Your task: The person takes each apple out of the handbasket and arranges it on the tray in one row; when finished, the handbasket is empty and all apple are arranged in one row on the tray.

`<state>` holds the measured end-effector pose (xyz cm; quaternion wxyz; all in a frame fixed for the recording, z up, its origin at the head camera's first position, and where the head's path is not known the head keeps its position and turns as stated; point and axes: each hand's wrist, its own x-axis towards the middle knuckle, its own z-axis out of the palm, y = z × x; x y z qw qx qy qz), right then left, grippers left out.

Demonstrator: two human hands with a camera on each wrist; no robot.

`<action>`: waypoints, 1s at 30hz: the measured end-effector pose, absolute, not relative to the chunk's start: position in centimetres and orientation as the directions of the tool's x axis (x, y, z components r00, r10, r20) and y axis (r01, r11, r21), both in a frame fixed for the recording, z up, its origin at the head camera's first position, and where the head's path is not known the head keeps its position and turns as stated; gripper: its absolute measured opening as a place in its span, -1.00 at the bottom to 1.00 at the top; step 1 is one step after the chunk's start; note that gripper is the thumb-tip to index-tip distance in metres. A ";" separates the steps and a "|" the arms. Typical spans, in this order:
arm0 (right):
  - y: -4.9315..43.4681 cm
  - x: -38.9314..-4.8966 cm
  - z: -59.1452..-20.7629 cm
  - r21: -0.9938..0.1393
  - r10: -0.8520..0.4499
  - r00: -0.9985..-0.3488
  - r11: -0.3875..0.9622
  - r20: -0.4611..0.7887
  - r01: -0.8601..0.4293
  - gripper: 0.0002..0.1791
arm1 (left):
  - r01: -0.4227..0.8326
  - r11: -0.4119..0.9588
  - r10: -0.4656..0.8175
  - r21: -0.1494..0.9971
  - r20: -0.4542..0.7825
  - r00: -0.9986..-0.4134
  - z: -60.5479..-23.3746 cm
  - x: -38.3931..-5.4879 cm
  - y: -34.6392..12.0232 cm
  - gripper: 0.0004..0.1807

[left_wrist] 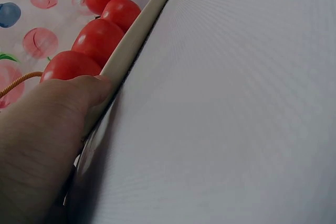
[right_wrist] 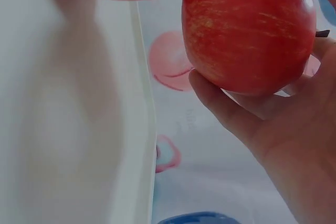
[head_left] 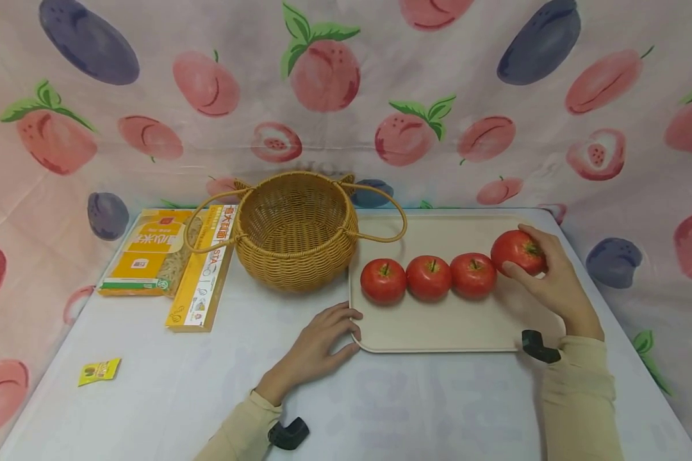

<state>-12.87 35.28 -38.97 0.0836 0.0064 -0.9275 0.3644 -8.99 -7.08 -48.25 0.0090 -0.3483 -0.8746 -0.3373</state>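
Note:
My right hand [head_left: 553,282] grips a red apple [head_left: 514,251] over the right part of a beige tray [head_left: 438,330], thumb on its near side and fingers round its far side. In the right wrist view this apple [right_wrist: 249,30] appears close beside another; whether they touch, I cannot tell. Three more red apples, a left one [head_left: 383,280], a middle one [head_left: 429,278] and a right one [head_left: 473,275], stand in a row on the tray. At the tray's front left corner rests my left hand [head_left: 320,342], its fingertips touching the rim. The thumb [left_wrist: 89,87] lies on that rim.
A round wicker basket [head_left: 296,272] with two looped handles stands left of the tray, one handle reaching over its corner. Farther left lie a pasta bag [head_left: 144,253] and a long yellow box [head_left: 198,288]. A small yellow packet [head_left: 99,371] lies near the front left.

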 end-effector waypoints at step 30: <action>37.6 -12.9 -42.0 -0.715 0.056 -0.996 0.693 -0.075 0.093 -0.09 | 0.613 0.523 0.603 0.592 0.251 -0.757 -48.2 -9.0 -7.1 -0.91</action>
